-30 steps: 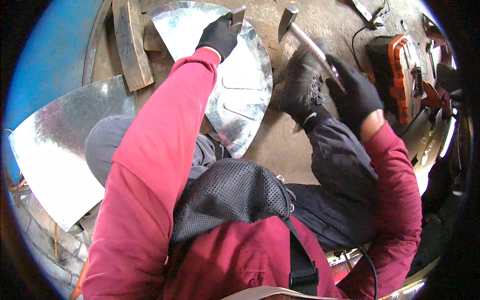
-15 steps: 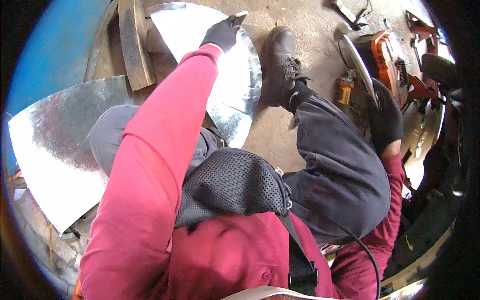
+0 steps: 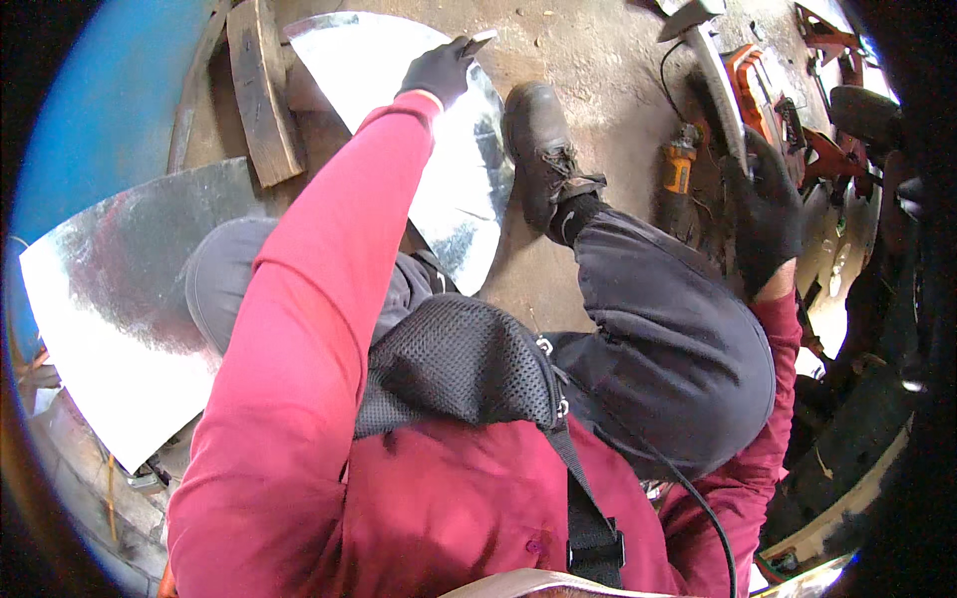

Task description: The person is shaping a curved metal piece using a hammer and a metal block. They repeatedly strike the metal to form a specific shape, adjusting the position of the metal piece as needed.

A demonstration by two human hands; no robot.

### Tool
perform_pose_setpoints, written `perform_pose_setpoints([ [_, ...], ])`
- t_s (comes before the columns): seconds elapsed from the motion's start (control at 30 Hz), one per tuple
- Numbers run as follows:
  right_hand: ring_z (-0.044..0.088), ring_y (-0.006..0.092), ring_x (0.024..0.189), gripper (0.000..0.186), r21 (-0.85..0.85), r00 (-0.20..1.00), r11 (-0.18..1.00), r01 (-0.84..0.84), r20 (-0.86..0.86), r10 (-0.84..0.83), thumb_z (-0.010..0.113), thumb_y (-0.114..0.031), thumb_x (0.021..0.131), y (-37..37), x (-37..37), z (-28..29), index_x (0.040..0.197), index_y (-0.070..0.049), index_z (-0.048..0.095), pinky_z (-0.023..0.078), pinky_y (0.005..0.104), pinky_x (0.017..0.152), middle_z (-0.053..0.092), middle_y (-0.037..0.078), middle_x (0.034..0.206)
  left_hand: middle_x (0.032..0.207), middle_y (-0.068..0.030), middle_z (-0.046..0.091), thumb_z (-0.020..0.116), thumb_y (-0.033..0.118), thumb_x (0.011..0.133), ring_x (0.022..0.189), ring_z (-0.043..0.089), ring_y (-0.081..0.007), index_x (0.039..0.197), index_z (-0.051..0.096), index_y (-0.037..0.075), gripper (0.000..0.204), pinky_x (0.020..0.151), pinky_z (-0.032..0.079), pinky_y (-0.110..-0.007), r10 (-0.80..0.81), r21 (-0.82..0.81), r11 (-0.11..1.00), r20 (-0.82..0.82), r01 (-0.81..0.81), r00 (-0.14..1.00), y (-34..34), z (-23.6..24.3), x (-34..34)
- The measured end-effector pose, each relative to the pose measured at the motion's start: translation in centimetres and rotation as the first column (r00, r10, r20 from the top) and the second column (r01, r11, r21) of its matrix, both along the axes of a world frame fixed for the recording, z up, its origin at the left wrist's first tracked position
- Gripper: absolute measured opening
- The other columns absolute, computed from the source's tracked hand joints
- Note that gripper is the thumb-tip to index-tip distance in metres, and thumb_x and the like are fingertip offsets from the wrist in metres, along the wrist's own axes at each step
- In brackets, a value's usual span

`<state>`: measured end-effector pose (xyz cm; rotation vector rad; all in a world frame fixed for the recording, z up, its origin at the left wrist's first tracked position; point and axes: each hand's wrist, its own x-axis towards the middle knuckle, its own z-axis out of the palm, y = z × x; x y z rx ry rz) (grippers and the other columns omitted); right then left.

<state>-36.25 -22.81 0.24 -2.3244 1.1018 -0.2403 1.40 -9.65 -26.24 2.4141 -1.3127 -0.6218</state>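
left arm stretched forward, gloved left hand (image 3: 439, 72) pinching a small metal tool (image 3: 478, 40) against the curved metal sheet (image 3: 439, 189) on the floor; gloved right hand (image 3: 768, 214) raised, gripping a hammer (image 3: 713, 60).

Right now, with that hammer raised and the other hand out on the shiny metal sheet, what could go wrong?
1. The right hand holds the hammer high; a swing that lands off target could hit the left hand, which grips a small tool on the metal sheet.
2. The sheet's thin edge lies beside the boot and might cut or slip.
3. The orange grinder and its cord lie close by, a trip hazard.
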Motion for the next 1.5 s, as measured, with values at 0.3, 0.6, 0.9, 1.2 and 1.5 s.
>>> perform_pose_setpoints([
  [0.3, 0.069, 0.0140, 0.108, 0.035, 0.243, 0.997, 0.967, 0.080, -0.014, -0.079, 0.069, -0.014, 0.102, -0.5, 2.4, -1.9, 0.135, -0.003, 0.065, 0.054, 0.0311, 0.093, 0.074, 0.013, 0.117, 0.107, -0.0251, 0.073, 0.055, 0.041, 0.106, 0.103, 0.069, -0.0443, 0.123, 0.068, 0.005, 0.042, 0.090, 0.053, -0.049, 0.113, -0.110, 0.984, -0.200, -0.137, 0.973, -1.0, -1.4, -0.4],
  [0.6, 0.068, 0.0182, 0.109, 0.036, 0.255, 0.998, 0.966, -0.034, -0.043, 0.046, 0.070, -0.016, 0.101, -2.9, 3.9, -9.0, 0.135, -0.004, 0.066, 0.052, 0.0334, 0.097, 0.073, 0.015, 0.120, 0.104, -0.0228, 0.075, 0.060, 0.036, 0.104, 0.096, 0.070, -0.0420, 0.113, 0.069, -0.001, 0.039, 0.087, 0.054, -0.046, 0.206, -0.182, 0.934, -0.430, -0.308, 0.879, 2.4, -3.4, 5.6],
  [0.9, 0.073, 0.0227, 0.104, 0.035, 0.358, 0.995, 0.934, 0.006, -0.094, 0.030, 0.069, -0.018, 0.101, -2.8, 5.7, -10.8, 0.134, -0.006, 0.065, 0.055, 0.0365, 0.092, 0.074, 0.020, 0.114, 0.102, -0.0214, 0.076, 0.062, 0.032, 0.105, 0.095, 0.071, -0.0397, 0.115, 0.070, -0.001, 0.036, 0.087, 0.054, -0.044, 0.141, -0.081, 0.983, -0.262, -0.167, 0.955, 1.6, 1.2, 3.2],
  [1.2, 0.072, 0.0234, 0.091, 0.039, 0.293, 0.992, 0.949, -0.113, 0.090, 0.090, 0.070, -0.013, 0.100, -2.3, 6.8, -11.0, 0.138, -0.008, 0.065, 0.056, 0.0383, 0.084, 0.075, 0.021, 0.106, 0.099, -0.0228, 0.074, 0.062, 0.038, 0.104, 0.093, 0.070, -0.0406, 0.111, 0.071, 0.001, 0.039, 0.083, 0.055, -0.045, 0.178, -0.062, 0.981, -0.114, -0.186, 0.977, 1.5, -0.2, 1.4],
  [1.5, 0.073, 0.0363, 0.095, 0.043, 0.031, 0.895, 0.931, -0.363, 0.289, 0.339, 0.068, -0.015, 0.101, -2.4, 10.4, -9.7, 0.144, -0.015, 0.064, 0.057, 0.0426, 0.084, 0.074, 0.022, 0.110, 0.106, -0.0251, 0.075, 0.063, 0.028, 0.101, 0.102, 0.071, -0.0456, 0.122, 0.069, 0.003, 0.034, 0.090, 0.056, -0.050, 0.187, -0.013, 0.982, -0.027, -0.188, 0.982, 0.9, 1.2, -1.5],
])
